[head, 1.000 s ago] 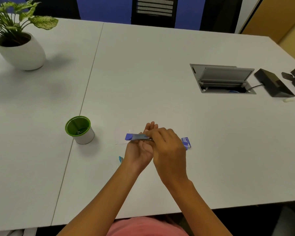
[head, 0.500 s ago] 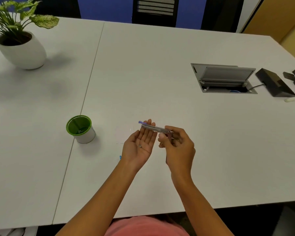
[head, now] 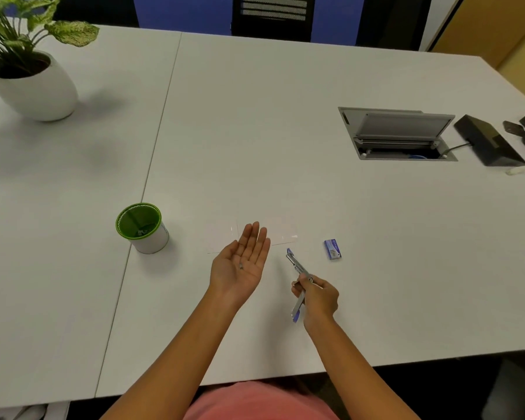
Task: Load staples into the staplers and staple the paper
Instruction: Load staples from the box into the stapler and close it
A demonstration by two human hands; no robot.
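Green-rimmed cup [head: 141,227] sits left of the palm-up, straight-fingered left hand [head: 243,262]; right hand [head: 317,298] grips the unfolded stapler [head: 297,265] near the table's [head: 376,283] front edge, staple box [head: 333,249] beyond.

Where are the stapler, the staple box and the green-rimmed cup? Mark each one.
stapler [head: 297,264]: head view, on its opened metal arm.
staple box [head: 333,249]: head view, on its blue top face.
green-rimmed cup [head: 152,241]: head view, on its white outer wall.

Staple box [head: 332,249] right of stapler [head: 298,268]
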